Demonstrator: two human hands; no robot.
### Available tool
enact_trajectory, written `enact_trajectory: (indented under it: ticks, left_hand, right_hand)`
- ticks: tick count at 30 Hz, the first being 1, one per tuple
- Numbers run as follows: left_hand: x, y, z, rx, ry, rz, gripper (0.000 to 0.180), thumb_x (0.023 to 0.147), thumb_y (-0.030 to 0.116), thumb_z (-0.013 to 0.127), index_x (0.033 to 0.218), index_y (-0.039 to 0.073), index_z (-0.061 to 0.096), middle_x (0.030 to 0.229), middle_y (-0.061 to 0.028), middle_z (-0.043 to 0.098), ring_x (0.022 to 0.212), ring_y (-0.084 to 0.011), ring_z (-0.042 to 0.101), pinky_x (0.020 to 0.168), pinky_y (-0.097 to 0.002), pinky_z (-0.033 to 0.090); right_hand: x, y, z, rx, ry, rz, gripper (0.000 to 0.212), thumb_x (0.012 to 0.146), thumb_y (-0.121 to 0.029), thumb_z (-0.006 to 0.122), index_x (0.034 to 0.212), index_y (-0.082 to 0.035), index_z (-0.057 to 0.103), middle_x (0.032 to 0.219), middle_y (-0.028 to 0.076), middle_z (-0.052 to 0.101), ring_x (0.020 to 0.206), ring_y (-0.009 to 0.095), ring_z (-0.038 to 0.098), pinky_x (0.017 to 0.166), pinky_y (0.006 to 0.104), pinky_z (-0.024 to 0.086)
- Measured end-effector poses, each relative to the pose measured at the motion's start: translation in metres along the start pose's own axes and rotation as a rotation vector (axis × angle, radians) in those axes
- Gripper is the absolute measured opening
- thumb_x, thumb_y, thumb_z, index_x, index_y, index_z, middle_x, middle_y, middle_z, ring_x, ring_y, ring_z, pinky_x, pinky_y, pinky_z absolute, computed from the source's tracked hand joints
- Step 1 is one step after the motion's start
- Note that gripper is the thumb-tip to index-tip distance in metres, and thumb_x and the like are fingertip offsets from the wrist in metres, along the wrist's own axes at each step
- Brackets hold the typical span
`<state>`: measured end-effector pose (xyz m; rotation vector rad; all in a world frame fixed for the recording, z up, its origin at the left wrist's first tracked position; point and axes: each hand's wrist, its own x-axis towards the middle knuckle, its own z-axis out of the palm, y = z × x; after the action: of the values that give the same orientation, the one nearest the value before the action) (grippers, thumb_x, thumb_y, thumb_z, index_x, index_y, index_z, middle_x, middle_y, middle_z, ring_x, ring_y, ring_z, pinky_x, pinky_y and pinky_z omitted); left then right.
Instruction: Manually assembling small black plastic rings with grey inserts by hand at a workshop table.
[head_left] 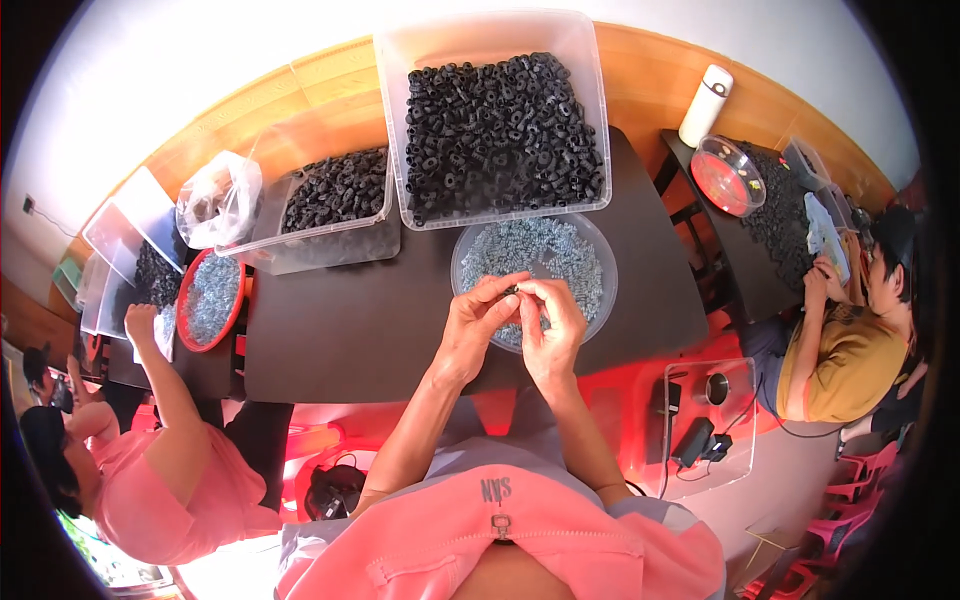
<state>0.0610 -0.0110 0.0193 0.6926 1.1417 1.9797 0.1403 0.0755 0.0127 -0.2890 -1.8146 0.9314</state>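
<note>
In front of my chest, my left hand [478, 325] and my right hand [552, 330] meet at the fingertips. Both are pinched on a small black ring-like part [512, 290], mostly covered by fingers. They hover over the near side of a round clear tub [612, 265], which holds many small pale blue-grey pieces [530, 243], too small to make out exactly. Behind it, a large clear plastic bin [480, 36] full of black ring-shaped parts [500, 135] stands tilted toward me.
Left of the bin sits another clear box [330, 250] of black parts on the dark table [340, 335]. A plastic bag [220, 195] and a red-rimmed basin [237, 315] lie farther left. People [190, 470] work on both sides. A clear box with adapters [715, 470] is right of me.
</note>
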Motion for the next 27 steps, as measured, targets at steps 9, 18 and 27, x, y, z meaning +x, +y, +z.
enact_trajectory:
  ticks: [9,18,27]
  left_hand:
    - [0.051,0.013,-0.035,-0.035,-0.116,-0.063,0.012,0.083,0.005,0.065,0.095,0.006,0.065,0.090,-0.0055,0.067,0.083,-0.0097,0.059,0.077,-0.0242,0.045]
    - [0.068,-0.003,-0.047,-0.089,-0.153,-0.172,0.016,0.080,-0.002,0.065,0.096,0.001,0.063,0.095,-0.0077,0.066,0.083,-0.0173,0.066,0.076,-0.0289,0.055]
    - [0.061,0.002,-0.051,0.104,-0.180,-0.099,0.018,0.079,-0.006,0.066,0.096,-0.001,0.064,0.090,-0.0058,0.066,0.083,-0.0116,0.063,0.074,-0.0242,0.052]
  right_hand:
    - [0.022,0.013,-0.018,0.234,-0.026,0.302,0.010,0.084,0.002,0.062,0.094,0.003,0.063,0.090,0.009,0.057,0.075,0.014,0.060,0.062,0.0248,0.056]
    - [0.033,0.019,-0.009,0.245,-0.095,0.340,0.012,0.081,0.006,0.064,0.092,0.002,0.061,0.086,0.008,0.059,0.075,0.015,0.062,0.062,0.0260,0.055]
    - [0.052,0.023,-0.013,0.129,-0.318,0.357,0.010,0.078,0.007,0.066,0.084,0.004,0.060,0.080,0.005,0.059,0.072,0.010,0.059,0.062,0.0220,0.051]
